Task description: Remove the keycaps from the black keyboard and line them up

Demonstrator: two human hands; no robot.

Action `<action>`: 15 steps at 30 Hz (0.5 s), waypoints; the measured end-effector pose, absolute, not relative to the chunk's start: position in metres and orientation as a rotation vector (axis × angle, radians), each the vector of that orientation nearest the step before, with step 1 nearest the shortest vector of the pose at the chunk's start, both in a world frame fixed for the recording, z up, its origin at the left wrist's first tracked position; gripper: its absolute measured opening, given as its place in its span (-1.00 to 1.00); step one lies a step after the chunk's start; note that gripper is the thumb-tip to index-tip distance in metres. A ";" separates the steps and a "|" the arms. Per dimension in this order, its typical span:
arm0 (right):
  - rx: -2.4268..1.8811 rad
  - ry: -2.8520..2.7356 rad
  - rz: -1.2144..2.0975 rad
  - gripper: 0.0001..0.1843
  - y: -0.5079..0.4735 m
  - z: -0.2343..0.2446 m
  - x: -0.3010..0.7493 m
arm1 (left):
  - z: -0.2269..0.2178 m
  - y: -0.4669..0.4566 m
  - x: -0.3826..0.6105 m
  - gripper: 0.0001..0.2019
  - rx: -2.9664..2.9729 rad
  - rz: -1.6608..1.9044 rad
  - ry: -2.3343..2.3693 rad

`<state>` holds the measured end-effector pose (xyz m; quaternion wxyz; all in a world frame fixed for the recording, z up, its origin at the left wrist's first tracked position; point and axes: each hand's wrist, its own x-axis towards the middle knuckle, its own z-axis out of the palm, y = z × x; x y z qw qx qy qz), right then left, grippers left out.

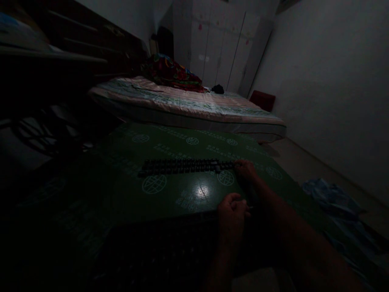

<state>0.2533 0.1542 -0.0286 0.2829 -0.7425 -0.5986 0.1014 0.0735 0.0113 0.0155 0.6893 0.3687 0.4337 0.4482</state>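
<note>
Rows of dark keycaps (182, 165) lie side by side on a green printed board (121, 200). My right hand (245, 169) reaches to their right end, fingers bent down and closed against the last caps. What sits between those fingers is hidden by the dark. Nearer to me, my left hand (232, 209) is closed in a pinch over the right part of a black keyboard (164, 247). A thin, pale tip juts out to the right of its fingers; I cannot tell what kind of tool or piece it is. Most of the keyboard is lost in shadow.
Beyond the board stands a bed with a striped mattress (194, 105) and a red patterned blanket (173, 73). A wheeled dark frame (39, 132) is at the left. Crumpled bluish plastic (331, 196) lies on the floor at the right. The room is very dim.
</note>
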 end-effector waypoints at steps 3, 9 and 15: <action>-2.003 -1.611 0.261 -0.67 0.154 -0.029 0.254 | 0.016 0.012 0.074 -0.82 0.827 0.993 0.976; -2.030 -1.616 0.254 -0.67 0.153 -0.028 0.253 | 0.013 0.013 0.074 -0.80 0.835 1.001 0.980; -2.034 -1.622 0.275 -0.67 0.151 -0.027 0.253 | 0.015 0.012 0.074 -0.80 0.840 1.008 0.989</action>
